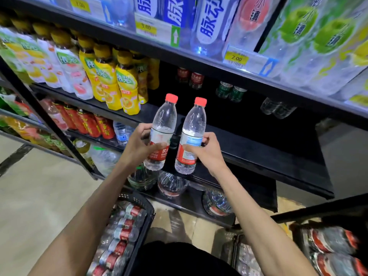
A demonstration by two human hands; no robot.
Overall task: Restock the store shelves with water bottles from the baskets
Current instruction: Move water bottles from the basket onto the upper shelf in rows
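I hold two clear water bottles with red caps and red-and-white labels, upright and side by side in front of the dark middle shelf [258, 148]. My left hand [139, 144] grips the left bottle [164, 124] around its label. My right hand [207, 150] grips the right bottle [192, 128] the same way. Below, a black basket [146, 214] on the floor holds several more of these bottles lying down. A second basket [294, 228] with bottles sits at the lower right.
Yellow-capped juice bottles [123, 82] fill the left of the middle shelf; a few red- and green-labelled bottles [196, 79] stand at its back. The shelf above carries large bottles and price tags [236, 58]. Lower shelves hold red drinks and big water jugs [172, 183].
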